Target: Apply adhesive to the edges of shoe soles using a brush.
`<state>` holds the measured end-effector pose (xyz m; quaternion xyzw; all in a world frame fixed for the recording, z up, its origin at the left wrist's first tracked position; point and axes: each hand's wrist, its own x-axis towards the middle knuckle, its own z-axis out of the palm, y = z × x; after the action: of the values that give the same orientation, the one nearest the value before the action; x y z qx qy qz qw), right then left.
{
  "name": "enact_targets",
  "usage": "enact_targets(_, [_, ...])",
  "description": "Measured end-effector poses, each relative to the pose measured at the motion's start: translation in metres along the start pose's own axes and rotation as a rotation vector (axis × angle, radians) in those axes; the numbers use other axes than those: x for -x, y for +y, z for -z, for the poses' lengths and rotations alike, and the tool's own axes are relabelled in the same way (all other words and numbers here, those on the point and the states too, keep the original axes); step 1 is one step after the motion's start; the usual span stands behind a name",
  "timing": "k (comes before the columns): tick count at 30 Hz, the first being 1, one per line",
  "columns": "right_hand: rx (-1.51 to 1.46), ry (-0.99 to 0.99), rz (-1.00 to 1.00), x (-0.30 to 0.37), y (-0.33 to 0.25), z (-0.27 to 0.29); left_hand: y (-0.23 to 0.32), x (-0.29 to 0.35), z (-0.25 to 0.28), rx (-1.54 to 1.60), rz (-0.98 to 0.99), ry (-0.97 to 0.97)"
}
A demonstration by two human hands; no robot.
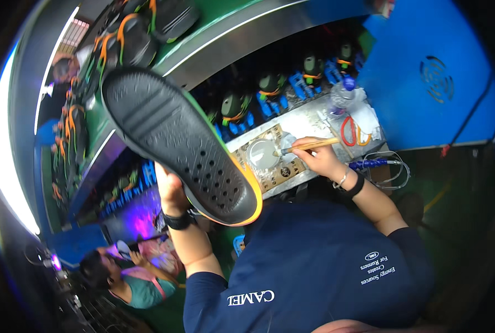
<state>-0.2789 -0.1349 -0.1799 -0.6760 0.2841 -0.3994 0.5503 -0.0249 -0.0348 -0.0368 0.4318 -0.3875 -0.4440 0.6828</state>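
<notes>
My left hand (171,191) grips a large black shoe sole (164,119) with an orange and green rim, holding it up on the left. Its dark inner face is toward me, with a group of small round holes near the heel end. Most of that hand's fingers are hidden behind the sole. Over the worktable, my right hand (322,160) is closed round a wooden-handled brush (314,145). The bristle end reaches the edge of a round dish of whitish liquid (263,154), which rests on a printed brown sheet (283,173).
On the worktable (318,115) stand a purple-capped clear bottle (344,97) and red-handled scissors (348,131). Shoe uppers on blue holders (269,91) line its far side. More shoes (128,41) sit on a green belt at left. A blue machine (430,77) is at right; a co-worker (131,277) is lower left.
</notes>
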Motion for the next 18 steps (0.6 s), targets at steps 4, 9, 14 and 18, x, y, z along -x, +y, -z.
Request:
enact_targets(4, [0.075, -0.109, -0.041, -0.014, 0.035, -0.042, -0.027, 0.077, 0.071, 0.044, 0.032, 0.266])
enact_targets(9, [0.174, -0.206, -0.153, -0.016, 0.063, -0.058, -0.032, 0.108, 0.089, 0.126, 0.014, 0.381])
enact_targets(14, [0.072, -0.142, -0.161, -0.020, 0.024, -0.056, -0.023, 0.090, 0.091, -0.101, -0.043, 0.372])
enact_targets(18, [-0.036, -0.076, -0.074, -0.028, -0.037, -0.045, -0.010, 0.049, 0.066, -0.267, -0.091, 0.149])
